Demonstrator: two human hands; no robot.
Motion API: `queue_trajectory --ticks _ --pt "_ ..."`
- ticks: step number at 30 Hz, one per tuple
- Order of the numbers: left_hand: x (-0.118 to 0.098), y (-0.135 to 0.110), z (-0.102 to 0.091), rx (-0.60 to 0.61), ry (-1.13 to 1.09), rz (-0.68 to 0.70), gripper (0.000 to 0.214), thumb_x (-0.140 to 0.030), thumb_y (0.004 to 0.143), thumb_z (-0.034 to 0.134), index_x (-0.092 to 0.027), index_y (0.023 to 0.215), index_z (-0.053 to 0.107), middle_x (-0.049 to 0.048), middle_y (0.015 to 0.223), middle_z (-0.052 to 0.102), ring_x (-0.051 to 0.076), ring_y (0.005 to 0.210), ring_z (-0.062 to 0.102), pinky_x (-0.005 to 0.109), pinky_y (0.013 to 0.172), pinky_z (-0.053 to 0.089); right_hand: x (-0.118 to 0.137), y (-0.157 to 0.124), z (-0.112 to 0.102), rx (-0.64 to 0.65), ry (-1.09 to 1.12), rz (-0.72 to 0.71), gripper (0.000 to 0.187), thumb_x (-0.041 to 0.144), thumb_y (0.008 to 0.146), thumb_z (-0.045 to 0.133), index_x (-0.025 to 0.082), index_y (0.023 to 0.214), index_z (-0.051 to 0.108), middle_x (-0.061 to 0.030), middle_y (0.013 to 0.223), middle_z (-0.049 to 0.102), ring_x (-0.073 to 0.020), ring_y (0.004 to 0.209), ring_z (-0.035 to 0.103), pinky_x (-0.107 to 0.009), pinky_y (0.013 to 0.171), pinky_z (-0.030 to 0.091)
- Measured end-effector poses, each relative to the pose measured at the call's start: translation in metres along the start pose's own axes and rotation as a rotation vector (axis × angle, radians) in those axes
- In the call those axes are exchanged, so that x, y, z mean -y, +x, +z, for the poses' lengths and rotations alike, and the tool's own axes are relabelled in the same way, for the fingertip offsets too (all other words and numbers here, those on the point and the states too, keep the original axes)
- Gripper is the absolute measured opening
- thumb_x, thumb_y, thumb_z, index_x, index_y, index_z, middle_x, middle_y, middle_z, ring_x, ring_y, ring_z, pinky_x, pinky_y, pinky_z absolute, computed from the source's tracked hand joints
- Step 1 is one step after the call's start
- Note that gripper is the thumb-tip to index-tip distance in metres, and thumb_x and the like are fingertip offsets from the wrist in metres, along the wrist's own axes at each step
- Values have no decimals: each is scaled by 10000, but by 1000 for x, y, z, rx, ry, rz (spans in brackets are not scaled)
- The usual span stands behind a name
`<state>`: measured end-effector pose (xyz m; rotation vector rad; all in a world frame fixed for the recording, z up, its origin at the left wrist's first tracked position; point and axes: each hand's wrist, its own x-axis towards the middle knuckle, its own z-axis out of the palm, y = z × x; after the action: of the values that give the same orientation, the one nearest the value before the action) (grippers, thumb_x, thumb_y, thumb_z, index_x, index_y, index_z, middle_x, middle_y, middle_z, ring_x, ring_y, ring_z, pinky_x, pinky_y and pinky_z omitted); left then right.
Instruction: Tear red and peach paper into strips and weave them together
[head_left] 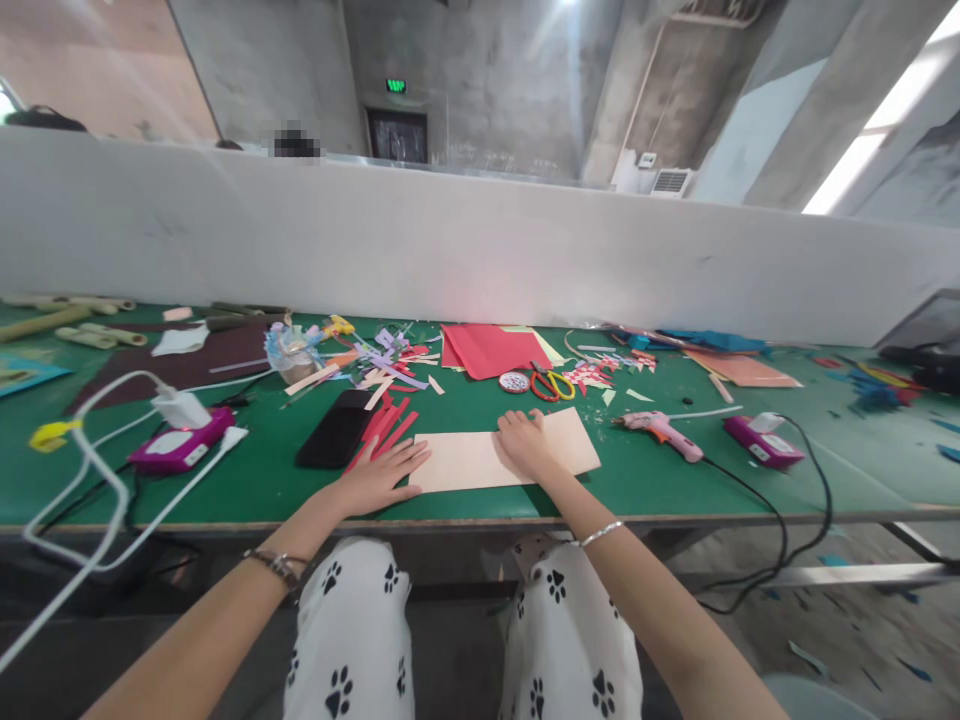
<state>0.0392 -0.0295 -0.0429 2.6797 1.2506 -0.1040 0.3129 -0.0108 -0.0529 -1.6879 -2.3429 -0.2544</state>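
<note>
A cream sheet of paper [465, 462] lies near the table's front edge; its right part sits at a slant, as if folded or overlapped. My left hand [382, 476] rests flat with fingers spread, the fingertips touching the paper's left end. On the middle of the sheet, my right hand [523, 443] bears down with fingers curled together at its upper edge. Red paper strips [394, 425] lie just beyond my left hand, beside a black phone [335, 430]. Scissors with red and yellow handles [553, 384] lie behind my right hand, next to a small round patterned disc [514, 382].
A pink glue gun [664, 432] lies to the right, near a purple power strip [763, 443]. Another purple power strip [182, 441] with white cables is on the left. Red paper sheets [495, 350] and paper scraps [390, 352] lie behind, before a white partition [450, 245].
</note>
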Motion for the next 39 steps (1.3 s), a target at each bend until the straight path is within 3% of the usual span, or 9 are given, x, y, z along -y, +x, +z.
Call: queue_trajectory --ticks 3,5,7,11,15,21,27,34,39 --pt "0 0 1 27 -10 -29 602 -582 859 302 -335 1388 154 30 1460 195 263 1329 215 526 1045 -6 28 -10 -9 -28 17 -58 245 175 878 353 171 1024 549 -109 1078 572 -226 997 477 -447 942 127" --pt "0 0 2 41 -7 -36 598 -581 861 296 -334 1388 162 29 1460 194 262 1332 205 530 1043 -14 50 -25 -13 -17 130 -275 264 152 880 358 230 1043 550 -68 1131 558 -197 1011 475 -443 948 136" --pt "0 0 3 46 -5 -42 602 -594 858 279 -334 1388 166 24 1462 189 257 1337 192 523 1044 -19 68 -40 -16 -6 246 -401 292 161 880 383 299 1094 526 -14 1100 574 -166 979 489 -416 933 188" --pt "-1 1 3 53 1 -58 615 -609 853 260 -332 1391 153 22 1470 157 253 1343 169 519 1044 -21 86 -60 -16 -22 305 -384 300 196 875 415 260 1156 501 -30 1070 595 -170 953 505 -361 846 295" --pt "-1 1 1 65 10 -72 609 -604 854 268 -339 1390 154 21 1470 160 255 1343 168 530 1036 -42 82 -61 -15 -30 360 -342 259 211 856 457 240 1097 546 -20 1040 621 -166 942 530 -340 832 341" --pt "-5 1 -5 111 -10 -94 595 -562 866 303 -339 1392 139 14 1474 138 248 1348 148 529 1038 -50 44 -76 -10 -129 476 -168 231 231 870 441 251 990 638 -4 1044 653 -151 989 559 -306 868 396" --pt "-8 0 -8 125 -23 -111 585 -548 872 308 -346 1392 129 13 1476 131 250 1350 137 538 1035 -54 -18 -106 -8 -188 406 -67 279 269 891 406 248 987 667 -20 1056 665 -169 1012 588 -344 895 431" --pt "-3 0 -3 58 -28 -40 581 -562 870 295 -353 1388 136 42 1467 178 265 1337 184 557 1026 -45 -85 -146 -5 -147 299 130 318 310 906 355 282 1053 636 -16 1127 629 -199 1107 542 -448 958 382" --pt "-3 0 -3 70 -34 -70 587 -563 864 303 -338 1388 165 38 1469 179 279 1340 166 597 1008 -43 -111 -156 -9 -183 244 165 318 298 889 367 248 978 668 -51 1060 660 -210 1039 582 -420 908 432"
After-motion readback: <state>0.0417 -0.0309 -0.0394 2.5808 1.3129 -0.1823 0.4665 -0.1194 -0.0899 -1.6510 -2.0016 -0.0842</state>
